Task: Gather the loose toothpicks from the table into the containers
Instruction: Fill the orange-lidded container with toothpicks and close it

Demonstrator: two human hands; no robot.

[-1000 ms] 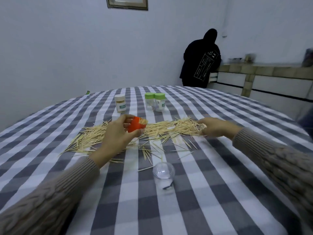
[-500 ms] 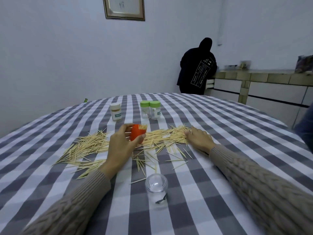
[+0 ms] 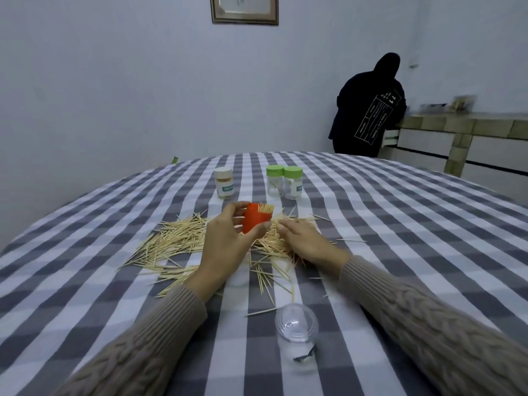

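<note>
Left hand [image 3: 228, 241] grips the orange container [image 3: 255, 220], tilted, toothpicks already sticking from its mouth. Right hand [image 3: 307, 242] lies just right of the container, fingers [image 3: 285, 224] fairly straight on the toothpick pile [image 3: 183, 241]; any pinch probably hidden. Pile spreads on the counter [image 3: 400, 224] left of and below the container. Best to align a small bunch first, pinch mid-length, feed it in tips-first, mouth kept low.

An orange container [image 3: 253, 221], tilted and partly filled with toothpicks, is held above the table's middle. Loose toothpicks [image 3: 177, 241] are scattered beneath it. Three capped containers are stood upright toward the far edge: one white-lidded [image 3: 223, 182], two green-lidded [image 3: 275, 181] [image 3: 293, 182].
</note>
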